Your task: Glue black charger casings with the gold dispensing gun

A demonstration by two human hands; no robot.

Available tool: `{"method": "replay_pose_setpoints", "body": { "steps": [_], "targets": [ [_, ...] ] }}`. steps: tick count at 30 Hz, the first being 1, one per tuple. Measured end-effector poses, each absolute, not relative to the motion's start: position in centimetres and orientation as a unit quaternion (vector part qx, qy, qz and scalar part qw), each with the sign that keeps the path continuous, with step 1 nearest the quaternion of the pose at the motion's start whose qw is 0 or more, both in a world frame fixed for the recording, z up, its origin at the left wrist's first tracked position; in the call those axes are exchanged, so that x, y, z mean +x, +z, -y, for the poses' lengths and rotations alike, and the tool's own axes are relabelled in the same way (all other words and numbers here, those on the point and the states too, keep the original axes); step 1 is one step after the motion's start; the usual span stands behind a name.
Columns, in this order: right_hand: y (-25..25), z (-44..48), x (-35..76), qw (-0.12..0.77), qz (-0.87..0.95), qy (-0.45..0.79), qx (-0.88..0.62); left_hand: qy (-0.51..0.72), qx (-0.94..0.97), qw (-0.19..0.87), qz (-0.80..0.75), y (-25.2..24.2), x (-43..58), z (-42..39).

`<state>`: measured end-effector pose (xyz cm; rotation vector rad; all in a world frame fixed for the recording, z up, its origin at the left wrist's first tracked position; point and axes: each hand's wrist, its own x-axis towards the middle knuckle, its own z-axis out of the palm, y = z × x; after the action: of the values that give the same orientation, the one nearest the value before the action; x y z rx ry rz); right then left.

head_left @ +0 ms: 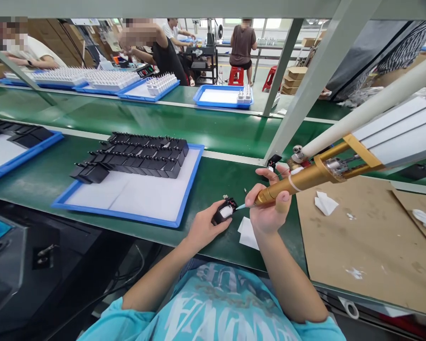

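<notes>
1. Two bare hands were at work near the centre of the frame, the left hand (pixel 203 228) and the right hand (pixel 269 217), both above the green desk (pixel 218 182)
2. The left hand's grip was clamped on a black casing (pixel 222 212), its thumb along the lower side and its fingers along the upper side, with a white insert (pixel 226 211) facing up
3. The right hand's grip was wrapped around the lower end of a gold tool (pixel 305 179), with fingers on either side of the barrel
4. The closest relation was at the pale blue nozzle (pixel 241 206): it pointed left from the gold tool to the right end of the black casing; whether it touched could not be told
5. The gold tool's long axis slanted from the upper right down to the centre, while the black casing's rose gently rightward, so the two met nearly end to end
6. The black casing lay within the left hand's grip, the nearer of the two, and left of the right hand's grip
7. A small black part (pixel 274 162) stood close by the right hand's far fingers; contact there was unclear
8. White paper (pixel 247 233) lay below the pale blue nozzle, a blue tray (pixel 179 213) with rows of black casings (pixel 138 154) stood to the left, and brown cardboard (pixel 333 246) covered the right side
</notes>
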<state>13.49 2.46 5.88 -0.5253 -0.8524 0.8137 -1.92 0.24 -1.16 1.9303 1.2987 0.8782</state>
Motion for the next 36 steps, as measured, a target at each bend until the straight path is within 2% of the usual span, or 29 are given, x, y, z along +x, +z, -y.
{"method": "replay_pose_setpoints", "body": {
  "steps": [11,27,36],
  "targets": [
    [5.8,-2.2,13.5,0.799,0.403,0.362,-0.260,0.348,0.742,0.305,-0.486,-0.7,-1.9,0.4],
    [6.9,-2.0,11.7,0.790,0.408,0.378,-0.258,0.403,0.649,0.450,-0.462,-1.7,0.9,0.0],
    [7.0,-1.8,11.6,0.791,0.405,0.402,-0.220,0.421,0.669,0.437,-0.430,-1.9,0.9,-0.3]
  ]
}}
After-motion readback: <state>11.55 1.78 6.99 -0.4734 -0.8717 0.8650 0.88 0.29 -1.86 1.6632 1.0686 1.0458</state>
